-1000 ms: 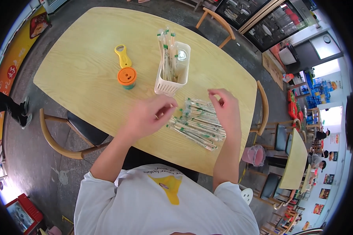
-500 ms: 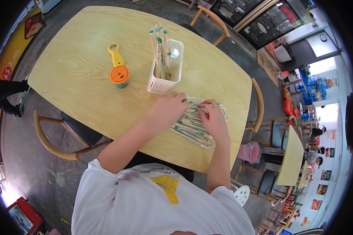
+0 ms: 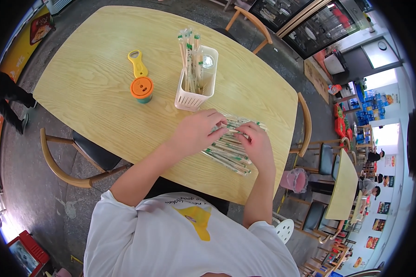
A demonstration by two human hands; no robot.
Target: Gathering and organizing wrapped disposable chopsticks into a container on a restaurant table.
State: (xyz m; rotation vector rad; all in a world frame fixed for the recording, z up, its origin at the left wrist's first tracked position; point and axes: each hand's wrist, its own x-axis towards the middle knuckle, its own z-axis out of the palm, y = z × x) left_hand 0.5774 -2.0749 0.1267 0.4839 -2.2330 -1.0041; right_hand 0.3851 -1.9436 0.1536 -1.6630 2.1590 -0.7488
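Both hands, apart a second ago, are now pressing together on the heap of paper-wrapped wooden chopsticks (image 3: pixel 229 147); left hand (image 3: pixel 196 131) lying flat, right hand (image 3: pixel 256 145) curling fingers around several

Compared with 1 second ago, both hands are now down on the pile of wrapped chopsticks (image 3: pixel 229 147). The left hand (image 3: pixel 198 130), then raised above the table short of the pile, now lies flat on its left part. The right hand (image 3: pixel 255 144), then lifted over the pile's far end, now presses on its right side, fingers curled. The 2 hands sit much closer together.
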